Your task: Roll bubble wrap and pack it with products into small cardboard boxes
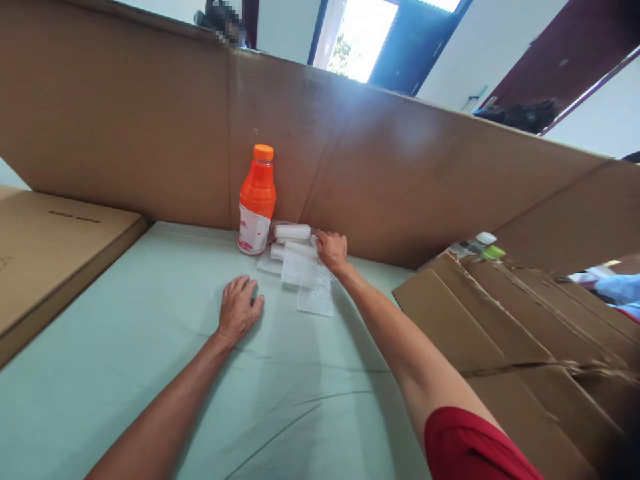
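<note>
Where a brown cardboard wall (400, 180) backs the pale green sheeted desk (150, 373), the right hand (331, 250) curls its grip against clear bubble-wrap pieces (307, 277) beside an orange plastic bottle (257, 200), though I cannot tell whether it pinches them. The left hand (239, 308) lies flat, fingers spread, empty. A bright window (357, 40) shows beyond.

I log a pale green worktop (125, 387), fenced at the back by a tall cardboard wall (400, 180). A flat cardboard box (55, 247) lies at the left, creased flattened cardboard (525, 333) at the right. Above: a white room wall (480, 47), a blue-framed window (357, 40) bright with daylight, and a dark red panel (565, 53).
</note>
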The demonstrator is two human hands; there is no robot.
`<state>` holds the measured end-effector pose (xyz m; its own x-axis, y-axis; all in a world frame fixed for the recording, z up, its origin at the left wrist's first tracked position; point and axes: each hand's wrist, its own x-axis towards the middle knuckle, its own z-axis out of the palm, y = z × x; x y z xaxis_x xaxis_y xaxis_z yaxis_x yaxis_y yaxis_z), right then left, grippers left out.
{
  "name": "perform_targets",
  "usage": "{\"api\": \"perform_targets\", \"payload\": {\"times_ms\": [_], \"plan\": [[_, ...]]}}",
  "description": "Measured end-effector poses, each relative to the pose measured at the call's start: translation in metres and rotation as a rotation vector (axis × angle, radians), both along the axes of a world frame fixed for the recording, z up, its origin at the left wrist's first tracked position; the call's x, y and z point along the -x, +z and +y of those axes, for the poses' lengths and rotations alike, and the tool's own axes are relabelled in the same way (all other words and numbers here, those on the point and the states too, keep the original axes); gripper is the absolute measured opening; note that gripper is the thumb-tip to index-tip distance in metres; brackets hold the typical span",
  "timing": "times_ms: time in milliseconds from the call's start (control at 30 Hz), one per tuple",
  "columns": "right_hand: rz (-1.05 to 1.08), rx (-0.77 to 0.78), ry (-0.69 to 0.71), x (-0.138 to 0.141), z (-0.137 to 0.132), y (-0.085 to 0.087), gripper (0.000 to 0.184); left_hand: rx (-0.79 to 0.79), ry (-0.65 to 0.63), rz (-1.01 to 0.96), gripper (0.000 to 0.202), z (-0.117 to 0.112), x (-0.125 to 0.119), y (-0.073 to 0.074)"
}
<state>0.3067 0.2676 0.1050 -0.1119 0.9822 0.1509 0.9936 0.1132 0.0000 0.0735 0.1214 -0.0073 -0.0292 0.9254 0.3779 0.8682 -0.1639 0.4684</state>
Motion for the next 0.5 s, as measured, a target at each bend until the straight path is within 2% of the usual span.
{"api": "perform_targets", "payload": {"times_ms": [167,300,400,500], "plan": [[0.119,0.003,0.011,0.004,0.008,-0.001,0.037,-0.001,0.006,-0.008,0.034,-0.001,-0.001,0.002],[0.244,0.017,0.024,-0.010,0.002,0.009,0.045,-0.007,-0.001,-0.015,0.034,-0.002,-0.001,0.003],[0.331,-0.047,0.020,-0.031,-0.029,0.016,0.046,-0.003,0.002,-0.016,0.034,-0.002,0.000,0.004],[0.389,-0.065,0.038,-0.053,-0.096,0.005,0.041,0.007,0.002,-0.015,0.034,-0.001,0.002,0.004]]}}
